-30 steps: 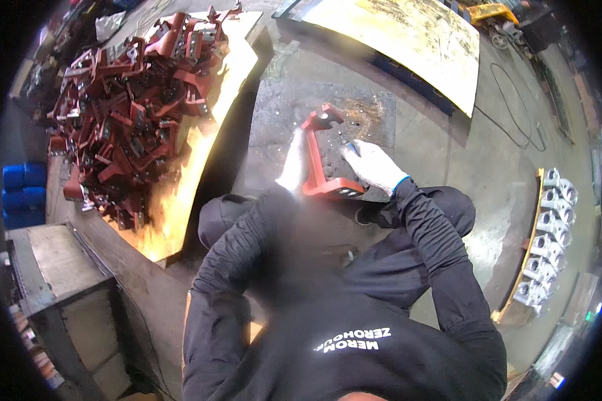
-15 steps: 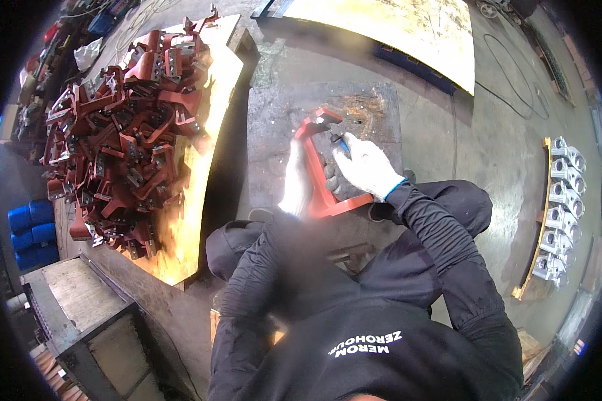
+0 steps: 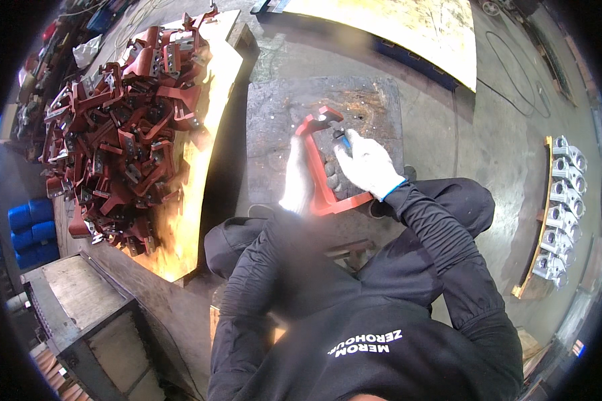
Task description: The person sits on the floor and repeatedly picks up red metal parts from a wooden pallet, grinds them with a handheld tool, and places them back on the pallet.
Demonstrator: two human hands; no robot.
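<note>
A red C-shaped metal bracket (image 3: 318,172) is held upright over a dark worn board. My left hand (image 3: 297,179), in a white glove with grey-coated fingers, wraps round its long side; the fingertips come through to the inner side. My gloved right hand (image 3: 370,167) closes on a small blue-and-black hand tool (image 3: 344,140) whose exact kind I cannot make out. The tool's dark tip is close to the inside of the bracket's upper end; whether they touch is unclear. My right wrist is above the bracket's lower arm.
The worn board (image 3: 271,107) lies in front of my bent legs. A big heap of red brackets (image 3: 124,144) covers a wooden pallet top (image 3: 211,147) at left. Another pale panel (image 3: 408,33) stands ahead. Silver castings (image 3: 563,207) line a plank at right; a metal cabinet (image 3: 80,301) is near left.
The tool's tip has shifted slightly up toward the bracket's upper end, along with my right hand. My left hand keeps its hold on the bracket.
</note>
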